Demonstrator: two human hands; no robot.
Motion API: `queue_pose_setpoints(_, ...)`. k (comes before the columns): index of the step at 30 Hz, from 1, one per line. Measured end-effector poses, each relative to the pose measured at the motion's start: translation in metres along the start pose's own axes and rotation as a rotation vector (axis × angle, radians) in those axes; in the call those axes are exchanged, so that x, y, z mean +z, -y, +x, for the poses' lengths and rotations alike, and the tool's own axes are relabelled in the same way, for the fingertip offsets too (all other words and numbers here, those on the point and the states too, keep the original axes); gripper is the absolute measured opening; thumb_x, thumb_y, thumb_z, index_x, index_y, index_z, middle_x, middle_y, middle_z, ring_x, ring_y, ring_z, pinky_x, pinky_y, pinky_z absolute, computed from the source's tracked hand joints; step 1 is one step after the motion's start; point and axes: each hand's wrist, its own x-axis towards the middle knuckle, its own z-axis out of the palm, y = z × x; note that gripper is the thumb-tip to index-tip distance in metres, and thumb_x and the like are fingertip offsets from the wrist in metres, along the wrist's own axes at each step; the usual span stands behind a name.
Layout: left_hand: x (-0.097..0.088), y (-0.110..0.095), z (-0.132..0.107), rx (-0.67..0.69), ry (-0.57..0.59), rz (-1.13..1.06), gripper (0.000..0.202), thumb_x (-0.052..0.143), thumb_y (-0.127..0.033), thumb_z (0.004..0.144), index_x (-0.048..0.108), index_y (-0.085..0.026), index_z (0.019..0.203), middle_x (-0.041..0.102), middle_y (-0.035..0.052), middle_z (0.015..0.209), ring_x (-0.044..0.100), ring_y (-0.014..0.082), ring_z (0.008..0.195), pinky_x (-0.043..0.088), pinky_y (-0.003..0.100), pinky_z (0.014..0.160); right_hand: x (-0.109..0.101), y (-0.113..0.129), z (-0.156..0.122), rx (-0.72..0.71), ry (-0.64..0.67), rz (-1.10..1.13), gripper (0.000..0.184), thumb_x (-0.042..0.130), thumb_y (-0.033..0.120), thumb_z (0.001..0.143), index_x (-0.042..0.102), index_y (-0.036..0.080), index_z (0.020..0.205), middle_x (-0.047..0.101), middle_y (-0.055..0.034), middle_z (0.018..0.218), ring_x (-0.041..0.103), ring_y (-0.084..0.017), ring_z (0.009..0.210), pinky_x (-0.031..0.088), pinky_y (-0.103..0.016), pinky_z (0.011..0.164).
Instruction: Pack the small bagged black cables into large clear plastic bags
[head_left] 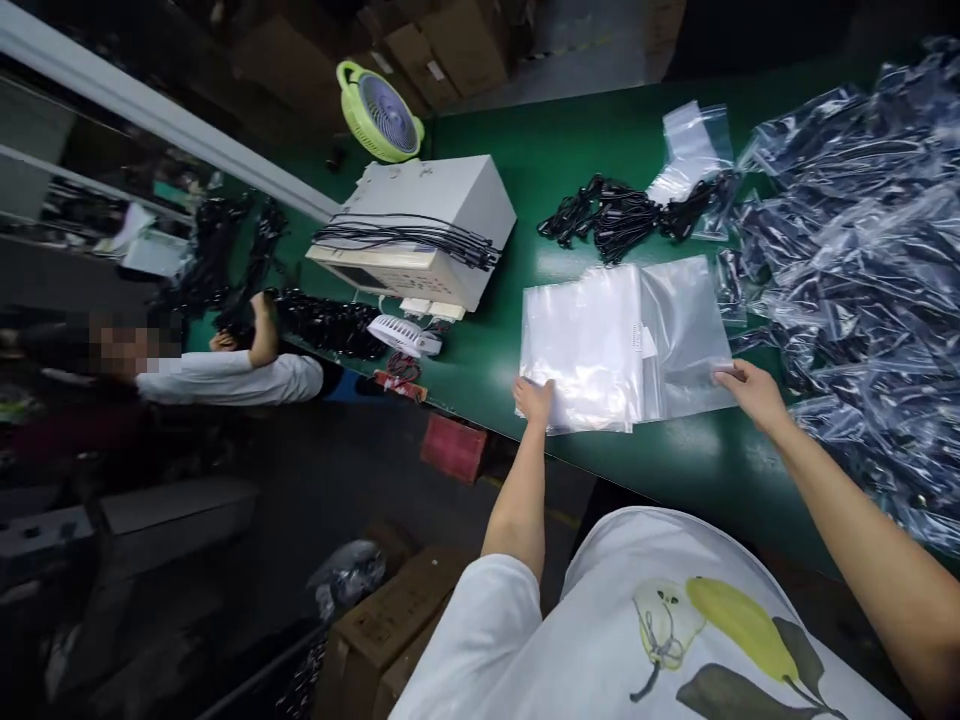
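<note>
A stack of clear plastic bags [592,345] lies flat on the green table [570,150] in front of me. My left hand [534,400] rests on the stack's near left corner, fingers flat on the plastic. My right hand [754,392] pinches the near right corner of a single clear bag [686,335] that lies partly over the stack. Beyond the bags sits a heap of black coiled cables [611,215].
A big pile of bagged cables [862,270] fills the right side of the table. A white machine [424,230] with cables draped over it and a green fan [381,112] stand at the left. Another person in a white sleeve [232,378] works at the far left. Cardboard boxes [390,620] sit below.
</note>
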Motion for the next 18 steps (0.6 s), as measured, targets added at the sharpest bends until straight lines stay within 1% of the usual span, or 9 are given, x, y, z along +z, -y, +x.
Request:
queue_pose_setpoints(2, -0.006, 0.003, 0.016, -0.039, 0.026, 0.003, 0.087, 0.074, -0.040, 0.081, 0.028, -0.008, 0.147, 0.031, 0.0326, 0.156, 0.025, 0.0425, 0.150, 0.025, 0.052, 0.118, 0.022, 0.019, -0.002, -0.136, 0.093, -0.078, 0.020, 0.061, 0.036, 0.083, 0.072, 0.024, 0.094, 0.069, -0.0084, 0.113, 0.064, -0.027, 0.102, 0.049, -0.040, 0.093)
queue_pose_setpoints(4, -0.004, 0.001, 0.025, -0.042, 0.074, -0.016, 0.077, 0.079, -0.039, 0.077, 0.040, -0.012, 0.138, 0.043, 0.0283, 0.149, 0.034, 0.0412, 0.145, 0.028, 0.051, 0.116, 0.056, 0.040, -0.005, -0.242, 0.192, -0.106, 0.024, 0.057, 0.037, 0.086, 0.072, 0.024, 0.099, 0.061, -0.0083, 0.133, 0.059, -0.027, 0.120, 0.045, -0.040, 0.103)
queue_pose_setpoints(5, -0.002, -0.001, 0.027, -0.036, 0.103, -0.036, 0.069, 0.079, -0.037, 0.076, 0.046, -0.014, 0.131, 0.048, 0.0260, 0.145, 0.038, 0.0399, 0.143, 0.029, 0.051, 0.116, 0.075, 0.050, -0.006, -0.257, 0.235, -0.112, 0.024, 0.056, 0.036, 0.087, 0.071, 0.023, 0.100, 0.057, -0.0076, 0.140, 0.055, -0.027, 0.127, 0.043, -0.039, 0.108)
queue_pose_setpoints(8, 0.008, -0.007, 0.025, -0.012, 0.187, -0.135, 0.042, 0.074, -0.030, 0.078, 0.055, -0.016, 0.113, 0.057, 0.0201, 0.134, 0.046, 0.0342, 0.137, 0.031, 0.046, 0.115, 0.133, 0.068, -0.008, -0.179, 0.303, -0.164, 0.025, 0.054, 0.032, 0.087, 0.068, 0.020, 0.102, 0.056, -0.0099, 0.142, 0.051, -0.026, 0.134, 0.036, -0.038, 0.116)
queue_pose_setpoints(10, 0.015, -0.009, 0.019, 0.002, 0.245, -0.235, 0.029, 0.066, -0.025, 0.083, 0.057, -0.017, 0.109, 0.061, 0.0168, 0.128, 0.055, 0.0291, 0.127, 0.038, 0.041, 0.110, 0.161, 0.069, -0.009, -0.086, 0.306, -0.204, 0.030, 0.051, 0.033, 0.088, 0.066, 0.016, 0.108, 0.062, -0.0149, 0.134, 0.055, -0.029, 0.129, 0.040, -0.043, 0.112)
queue_pose_setpoints(12, 0.022, -0.008, 0.013, 0.003, 0.306, -0.349, 0.027, 0.059, -0.023, 0.087, 0.056, -0.017, 0.113, 0.066, 0.0136, 0.119, 0.064, 0.0248, 0.111, 0.047, 0.039, 0.100, 0.176, 0.064, -0.010, -0.014, 0.291, -0.226, 0.044, 0.050, 0.043, 0.090, 0.062, 0.014, 0.120, 0.063, -0.0184, 0.131, 0.059, -0.032, 0.124, 0.045, -0.046, 0.106)
queue_pose_setpoints(14, 0.028, -0.006, 0.006, -0.006, 0.351, -0.454, 0.031, 0.055, -0.023, 0.089, 0.055, -0.016, 0.118, 0.069, 0.0118, 0.111, 0.068, 0.0230, 0.098, 0.052, 0.038, 0.092, 0.185, 0.059, -0.013, 0.035, 0.265, -0.242, 0.066, 0.052, 0.059, 0.088, 0.052, 0.013, 0.136, 0.057, -0.0209, 0.140, 0.058, -0.034, 0.126, 0.047, -0.046, 0.103)
queue_pose_setpoints(16, 0.031, -0.002, 0.001, -0.009, 0.358, -0.527, 0.033, 0.057, -0.023, 0.087, 0.056, -0.016, 0.119, 0.069, 0.0127, 0.113, 0.068, 0.0251, 0.103, 0.052, 0.040, 0.094, 0.194, 0.057, -0.019, 0.056, 0.235, -0.260, 0.089, 0.059, 0.069, 0.081, 0.041, 0.013, 0.147, 0.046, -0.0231, 0.151, 0.049, -0.037, 0.135, 0.043, -0.048, 0.107)
queue_pose_setpoints(18, 0.033, 0.000, -0.004, -0.001, 0.329, -0.569, 0.033, 0.065, -0.022, 0.081, 0.061, -0.015, 0.113, 0.063, 0.0163, 0.127, 0.059, 0.0302, 0.124, 0.045, 0.042, 0.107, 0.210, 0.057, -0.029, 0.024, 0.181, -0.342, 0.102, 0.064, 0.071, 0.076, 0.032, 0.012, 0.153, 0.036, -0.0247, 0.158, 0.038, -0.040, 0.143, 0.035, -0.053, 0.113)
